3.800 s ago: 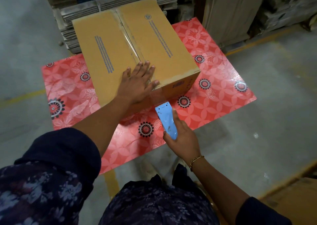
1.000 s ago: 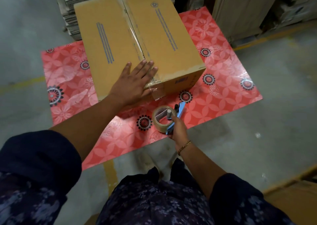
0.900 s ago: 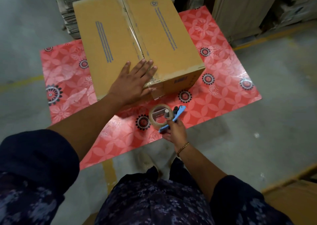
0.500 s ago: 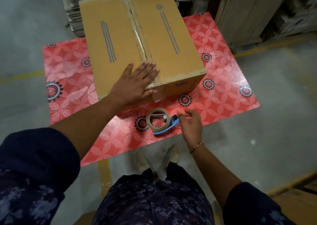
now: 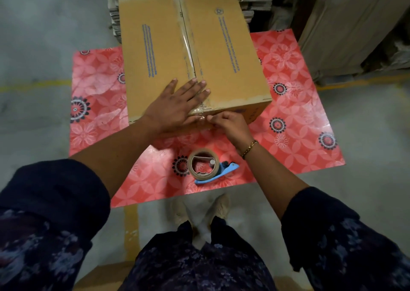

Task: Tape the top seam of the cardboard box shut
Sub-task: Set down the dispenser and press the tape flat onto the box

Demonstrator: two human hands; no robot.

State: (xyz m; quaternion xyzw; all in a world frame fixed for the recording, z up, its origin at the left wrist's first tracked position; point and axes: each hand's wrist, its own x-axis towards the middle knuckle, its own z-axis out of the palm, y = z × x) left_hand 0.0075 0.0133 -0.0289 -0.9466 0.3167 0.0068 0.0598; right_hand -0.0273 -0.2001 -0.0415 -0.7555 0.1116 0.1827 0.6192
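Brown cardboard box [image 5: 195, 53] on red floral mat [image 5: 288, 113]. Your left hand [image 5: 177, 108] flat, spread over seam; right hand [image 5: 230, 124] pinches clear tape tail [image 5: 200, 113] at near edge. Risk: tail wrinkles or lifts if pressed unevenly. Blue tape dispenser [image 5: 208, 166] lies idle, near.

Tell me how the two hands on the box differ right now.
The left hand lies flat and open, palm down on the top of the cardboard box, fingers spread across the taped seam. The right hand is curled, its fingertips pinched at the tape end on the box's near edge. The right wrist wears a bracelet; the left is bare. Both touch the box, and neither holds the tape dispenser.
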